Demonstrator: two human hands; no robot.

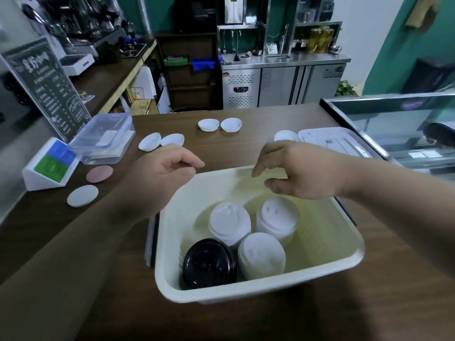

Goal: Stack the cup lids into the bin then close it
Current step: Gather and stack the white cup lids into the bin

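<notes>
The white bin [258, 289] sits near, on the brown table [246, 148]. Inside it stand three white lid stacks [230, 223] and one black lid stack [209, 263]. The left hand [167, 168] is just left of the bin's far corner and the right hand [302, 173] is over its far edge. Both have soft, bent fingers and hold nothing. Loose white lids [208, 125] lie farther back. The bin cover [337, 141] lies far right. A clear box [103, 139] and two round mats [99, 173] are on the left.

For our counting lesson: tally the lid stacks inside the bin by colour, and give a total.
White stacks: 3
Black stack: 1
Total in the bin: 4
</notes>
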